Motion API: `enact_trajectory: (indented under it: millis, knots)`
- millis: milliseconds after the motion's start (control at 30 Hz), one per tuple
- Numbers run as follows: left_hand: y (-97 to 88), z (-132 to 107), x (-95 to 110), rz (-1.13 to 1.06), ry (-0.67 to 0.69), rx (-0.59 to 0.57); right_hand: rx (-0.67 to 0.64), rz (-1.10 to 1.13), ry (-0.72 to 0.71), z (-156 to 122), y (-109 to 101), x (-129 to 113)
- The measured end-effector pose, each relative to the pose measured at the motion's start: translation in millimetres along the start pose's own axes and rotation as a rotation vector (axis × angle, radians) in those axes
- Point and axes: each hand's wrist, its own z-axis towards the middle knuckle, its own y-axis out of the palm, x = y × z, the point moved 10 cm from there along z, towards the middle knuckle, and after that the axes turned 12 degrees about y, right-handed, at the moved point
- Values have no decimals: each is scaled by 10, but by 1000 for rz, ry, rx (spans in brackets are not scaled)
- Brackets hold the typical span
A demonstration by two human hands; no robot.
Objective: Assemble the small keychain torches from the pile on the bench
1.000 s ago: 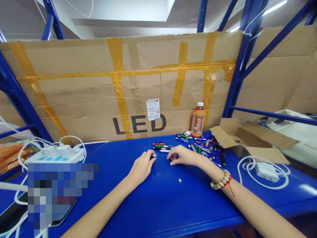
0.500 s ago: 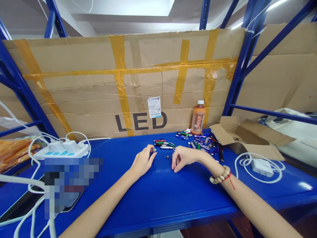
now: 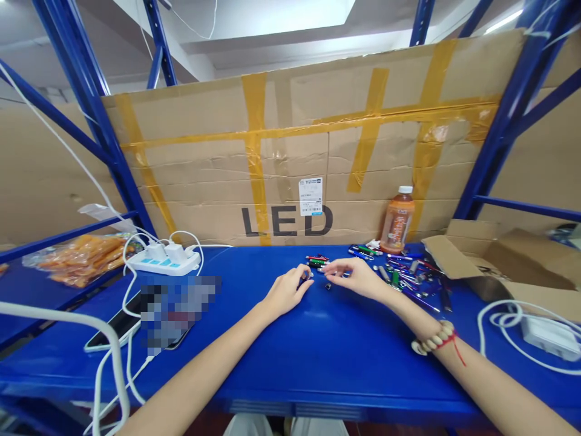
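My left hand (image 3: 287, 292) rests low over the blue tabletop, its thumb and fingers curled round a small dark piece with a shiny end (image 3: 310, 276). Its exact kind is hidden by the fingers. To the right, my right hand (image 3: 358, 278) has its fingers stretched leftward and the thumb apart, with nothing visible in it. Just below those fingertips lies a small dark metallic part (image 3: 327, 286). Behind both hands is a short row of pens (image 3: 316, 259), partly covered by the right fingers. Beside the right hand spreads a pile of pens and pen parts (image 3: 411, 277).
An orange drink bottle (image 3: 398, 223) stands behind the pile. An open carton (image 3: 512, 266) and a coiled white cable with adapter (image 3: 549, 336) are at right. On the left are a power strip (image 3: 166, 261), a phone (image 3: 120, 321) and white cables. A large cardboard sheet (image 3: 204, 181) forms the back.
My right hand has opened from a downward pinch and reached up and left towards the pens. The left hand keeps its hold. The view has swung to the left.
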Motion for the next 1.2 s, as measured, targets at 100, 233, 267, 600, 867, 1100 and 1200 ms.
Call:
enact_trajectory:
  millis: [100,233,267,600,867,1100,1200]
  knots:
    - [11,9,60,19,57,-12,-31,231,114,7,50,44]
    - [39,17,114,53,106,-43,-58,352,196,-5,138,88]
    - [44,18,127,61,116,-51,-60,366,208,-7,151,99]
    - [93,28,198,118,171,-95,-59,442,303,10,242,201]
    - [80,26,122,140,116,-67,23,-153,-107,-22,118,-21]
    - [32,22,128,152,93,-43,-46,-279,-83,13,253,65]
    - [15,20,135,156,88,-42,-33,-306,-66,-5,238,58]
